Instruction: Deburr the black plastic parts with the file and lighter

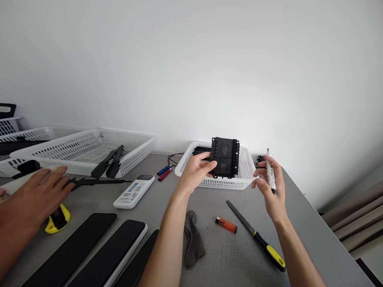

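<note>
My left hand (195,172) grips a flat black plastic part (226,157) by its left edge, thumb in front. The part has toothed sides and is held up in front of a white perforated basket (224,183). More black pieces lie partly hidden in that basket, behind my hand. In my right hand (273,195) is a white marker (270,171), held upright between the fingers, its dark end pointing down. An orange lighter (226,225), a file (257,237) with a black and yellow handle and a dark grey cloth (193,241) lie on the table below.
A co-worker's hand (44,191) reaches in at the left, near a yellow and black tool (58,218). A larger white basket (74,153) stands behind it. A white remote (134,192), blue lighter (163,170), red lighter (164,174) and long black panels (110,253) are on the table.
</note>
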Tool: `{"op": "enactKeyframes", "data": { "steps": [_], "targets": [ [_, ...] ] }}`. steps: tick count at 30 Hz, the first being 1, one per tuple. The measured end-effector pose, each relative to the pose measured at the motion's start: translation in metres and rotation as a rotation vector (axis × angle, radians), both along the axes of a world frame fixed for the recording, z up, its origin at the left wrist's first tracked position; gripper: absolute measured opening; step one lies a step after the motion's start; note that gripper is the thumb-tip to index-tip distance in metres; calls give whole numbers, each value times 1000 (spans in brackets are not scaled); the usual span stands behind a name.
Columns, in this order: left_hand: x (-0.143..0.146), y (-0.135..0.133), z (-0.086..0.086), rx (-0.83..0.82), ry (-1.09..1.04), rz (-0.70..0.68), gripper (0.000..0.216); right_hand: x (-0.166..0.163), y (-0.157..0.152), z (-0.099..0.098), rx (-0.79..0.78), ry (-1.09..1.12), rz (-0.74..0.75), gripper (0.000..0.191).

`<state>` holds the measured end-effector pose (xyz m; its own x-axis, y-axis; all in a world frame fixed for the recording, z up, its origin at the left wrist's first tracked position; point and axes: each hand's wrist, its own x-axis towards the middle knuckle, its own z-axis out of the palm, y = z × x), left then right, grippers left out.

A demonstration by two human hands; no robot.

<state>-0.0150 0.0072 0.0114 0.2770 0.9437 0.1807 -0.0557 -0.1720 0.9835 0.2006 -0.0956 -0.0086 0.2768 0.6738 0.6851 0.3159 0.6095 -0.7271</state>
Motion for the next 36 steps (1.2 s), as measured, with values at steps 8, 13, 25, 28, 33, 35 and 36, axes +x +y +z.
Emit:
{"op": "enactKeyframes", "data": {
  "steps": [8,13,25,28,33,35,36],
  "targets": [
    [3,7,-3,-13,-132,155,65,47,-34,-85,-497,-365,-71,41],
    [6,9,-2,10,-253,313,66,71,-47,-137,-712,-489,-132,51],
    [20,25,-17,-134,-251,344,57,72,-43,-144,-752,-432,-214,42],
    [23,24,-19,-94,19,192,49,63,-28,-102,-756,-203,-95,51],
    [32,13,-23,113,390,-268,33,37,17,-45,-658,156,144,61],
    [33,12,-26,151,420,-305,33,27,33,-40,-668,210,224,54],
    [32,13,-27,150,418,-275,34,24,40,-40,-689,227,249,49]
  ]
}}
